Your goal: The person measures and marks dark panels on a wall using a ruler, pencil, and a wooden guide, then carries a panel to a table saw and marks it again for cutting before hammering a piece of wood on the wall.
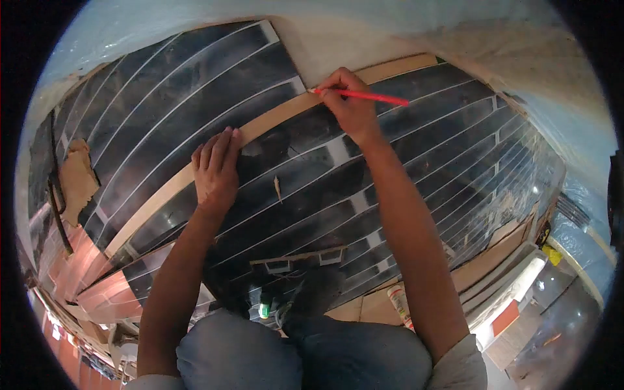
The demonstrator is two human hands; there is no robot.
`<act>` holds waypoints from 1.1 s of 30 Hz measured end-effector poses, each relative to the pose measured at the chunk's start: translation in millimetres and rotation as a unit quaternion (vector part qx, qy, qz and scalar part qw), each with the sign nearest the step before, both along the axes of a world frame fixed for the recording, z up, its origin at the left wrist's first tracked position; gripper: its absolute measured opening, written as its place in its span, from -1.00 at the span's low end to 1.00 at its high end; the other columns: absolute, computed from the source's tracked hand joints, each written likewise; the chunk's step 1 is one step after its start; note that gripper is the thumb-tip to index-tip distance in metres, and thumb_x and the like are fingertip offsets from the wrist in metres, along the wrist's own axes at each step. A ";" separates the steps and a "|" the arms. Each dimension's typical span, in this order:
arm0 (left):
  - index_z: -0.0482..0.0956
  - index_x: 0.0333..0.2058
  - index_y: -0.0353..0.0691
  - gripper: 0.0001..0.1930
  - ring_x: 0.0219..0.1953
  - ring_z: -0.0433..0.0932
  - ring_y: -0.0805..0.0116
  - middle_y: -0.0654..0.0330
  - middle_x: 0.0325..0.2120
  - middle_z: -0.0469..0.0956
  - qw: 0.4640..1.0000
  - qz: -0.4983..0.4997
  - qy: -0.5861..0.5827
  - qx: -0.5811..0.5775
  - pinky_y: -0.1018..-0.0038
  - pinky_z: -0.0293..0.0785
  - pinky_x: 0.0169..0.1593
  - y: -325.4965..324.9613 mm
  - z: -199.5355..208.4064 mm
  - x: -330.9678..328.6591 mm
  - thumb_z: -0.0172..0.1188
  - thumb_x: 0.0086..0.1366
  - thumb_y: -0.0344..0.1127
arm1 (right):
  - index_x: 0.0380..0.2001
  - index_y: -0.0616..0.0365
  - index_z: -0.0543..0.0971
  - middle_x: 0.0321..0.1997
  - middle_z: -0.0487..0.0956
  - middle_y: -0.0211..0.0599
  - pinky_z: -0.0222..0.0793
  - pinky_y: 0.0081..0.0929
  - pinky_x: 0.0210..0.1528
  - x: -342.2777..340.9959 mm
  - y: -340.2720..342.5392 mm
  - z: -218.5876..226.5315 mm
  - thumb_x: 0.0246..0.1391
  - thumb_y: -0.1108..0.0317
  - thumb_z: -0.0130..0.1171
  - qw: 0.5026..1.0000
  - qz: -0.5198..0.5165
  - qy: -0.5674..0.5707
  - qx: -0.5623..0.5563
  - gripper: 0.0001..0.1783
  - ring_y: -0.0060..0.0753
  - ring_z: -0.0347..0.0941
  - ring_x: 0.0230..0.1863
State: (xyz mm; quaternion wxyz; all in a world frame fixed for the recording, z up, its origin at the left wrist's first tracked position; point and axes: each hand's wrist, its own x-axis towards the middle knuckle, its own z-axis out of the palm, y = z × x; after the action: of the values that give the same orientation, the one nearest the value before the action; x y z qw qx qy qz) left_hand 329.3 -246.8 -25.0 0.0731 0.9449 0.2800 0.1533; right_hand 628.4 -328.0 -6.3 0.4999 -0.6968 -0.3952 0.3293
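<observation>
Plainly, the red pencil (pixel 385 99) lies between the right fingers (pixel 334 79).

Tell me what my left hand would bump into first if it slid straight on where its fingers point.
Your left hand, on the tan strip, looks free to slide over the dark striped surface; beyond its far edge, the pale plastic sheeting would probably come first, though depth is unclear.

Strip (pixel 276 115) across panels (pixel 260 170), pencil (pixel 383 98) right of left grip (pixel 217 170)
</observation>
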 end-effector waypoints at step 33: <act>0.47 0.16 -0.30 -0.59 0.01 0.52 -0.03 -0.11 -0.04 0.52 0.945 -0.091 0.127 -0.289 0.26 0.45 0.08 70.8 214.2 -244.6 0.20 0.38 -0.34 | -0.30 0.19 0.55 -0.33 0.63 0.11 0.44 0.02 -0.20 -385.7 -88.5 56.6 0.21 -0.12 0.22 0.926 0.281 0.046 -0.249 -0.50 0.27 0.57 -0.25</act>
State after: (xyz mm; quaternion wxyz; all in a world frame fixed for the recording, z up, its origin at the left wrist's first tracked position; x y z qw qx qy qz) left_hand 84.7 -176.0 189.1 0.3202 0.9164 0.2318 -0.0625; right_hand 242.8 -416.5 50.2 0.2148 -0.6430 -0.4573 0.5756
